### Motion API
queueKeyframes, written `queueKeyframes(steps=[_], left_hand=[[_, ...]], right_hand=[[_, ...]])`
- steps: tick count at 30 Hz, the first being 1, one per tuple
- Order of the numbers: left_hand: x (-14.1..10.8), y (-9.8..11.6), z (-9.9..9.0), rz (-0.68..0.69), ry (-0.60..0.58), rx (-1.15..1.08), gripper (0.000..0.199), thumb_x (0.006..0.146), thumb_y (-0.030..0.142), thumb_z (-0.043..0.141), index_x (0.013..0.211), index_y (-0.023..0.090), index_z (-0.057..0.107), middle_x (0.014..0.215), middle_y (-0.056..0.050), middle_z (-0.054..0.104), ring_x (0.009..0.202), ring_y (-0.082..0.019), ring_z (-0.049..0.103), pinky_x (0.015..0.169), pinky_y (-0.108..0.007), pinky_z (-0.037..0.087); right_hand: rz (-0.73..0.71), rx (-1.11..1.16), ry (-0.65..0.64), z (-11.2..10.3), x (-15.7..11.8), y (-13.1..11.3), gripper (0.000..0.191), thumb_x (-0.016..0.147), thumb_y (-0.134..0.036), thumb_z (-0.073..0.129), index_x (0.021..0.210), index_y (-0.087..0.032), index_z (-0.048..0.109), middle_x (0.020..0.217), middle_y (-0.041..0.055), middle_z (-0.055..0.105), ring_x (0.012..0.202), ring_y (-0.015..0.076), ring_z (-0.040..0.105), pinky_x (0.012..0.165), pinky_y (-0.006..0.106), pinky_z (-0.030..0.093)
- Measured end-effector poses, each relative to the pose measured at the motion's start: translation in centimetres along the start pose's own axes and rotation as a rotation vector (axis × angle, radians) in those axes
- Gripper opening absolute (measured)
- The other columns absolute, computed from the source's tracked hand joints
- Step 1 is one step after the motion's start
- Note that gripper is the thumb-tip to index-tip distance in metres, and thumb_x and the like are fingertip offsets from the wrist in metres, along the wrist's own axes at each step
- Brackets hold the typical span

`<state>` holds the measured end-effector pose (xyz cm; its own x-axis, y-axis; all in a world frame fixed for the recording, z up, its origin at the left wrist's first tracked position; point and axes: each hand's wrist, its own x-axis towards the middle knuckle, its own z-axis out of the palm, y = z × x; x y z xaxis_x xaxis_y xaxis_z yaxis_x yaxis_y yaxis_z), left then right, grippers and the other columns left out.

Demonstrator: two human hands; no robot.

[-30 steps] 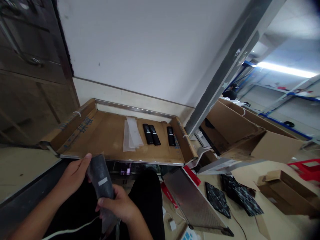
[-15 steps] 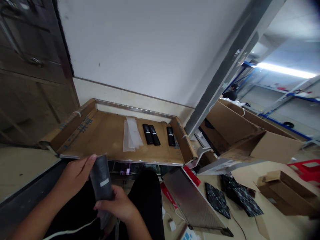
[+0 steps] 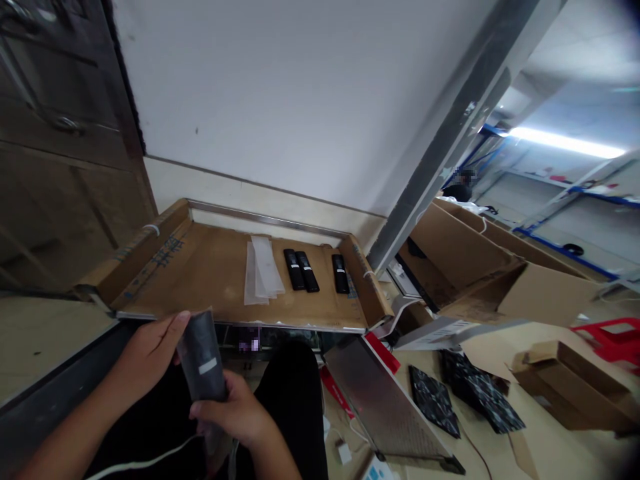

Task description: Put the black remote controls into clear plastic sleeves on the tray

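Above my lap I hold a black remote control [image 3: 204, 353] with a white label, inside a clear plastic sleeve [image 3: 214, 433] that hangs past its lower end. My left hand [image 3: 150, 353] pinches the sleeve's upper left edge between thumb and fingers. Lower down, my right hand [image 3: 235, 407] wraps around the remote control, thumb across its front. Several flat translucent sleeves [image 3: 263, 270] lie overlapping on the cardboard-lined tray in front of me. To their right are two black remote controls [image 3: 301, 270] side by side, and another remote control [image 3: 341, 273] near the tray's right wall.
The cardboard-lined tray [image 3: 210, 280] has raised sides and a metal front edge. At right stand a large open carton [image 3: 470, 260] and a smaller carton [image 3: 565, 387]. Dark patterned bags [image 3: 435, 400], a tilted metal panel [image 3: 385, 407] and a red crate [image 3: 607, 340] are on the floor side.
Both hands keep the same hold on the sleeved remote control. The view has shifted very slightly; the things on the tray have not moved.
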<state>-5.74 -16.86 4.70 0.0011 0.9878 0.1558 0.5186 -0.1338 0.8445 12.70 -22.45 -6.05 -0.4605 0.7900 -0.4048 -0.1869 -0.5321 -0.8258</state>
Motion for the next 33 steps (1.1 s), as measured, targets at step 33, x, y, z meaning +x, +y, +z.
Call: queueKeyframes(steps=[33], left_hand=[[-0.08, -0.59, -0.41, -0.087, -0.037, 0.047, 0.067, 0.092, 0.076, 0.033, 0.061, 0.022, 0.057, 0.053, -0.001, 0.058, 0.055, -0.02, 0.058, 0.06, -0.031, 0.043]], right_hand=[[-0.017, 0.011, -0.019, 0.19, -0.17, -0.45, 0.088, 0.045, -0.06, 0.097, 0.114, -0.015, 0.068, 0.077, 0.0013, 0.07, 0.055, 0.0106, 0.058, 0.059, 0.027, 0.049]])
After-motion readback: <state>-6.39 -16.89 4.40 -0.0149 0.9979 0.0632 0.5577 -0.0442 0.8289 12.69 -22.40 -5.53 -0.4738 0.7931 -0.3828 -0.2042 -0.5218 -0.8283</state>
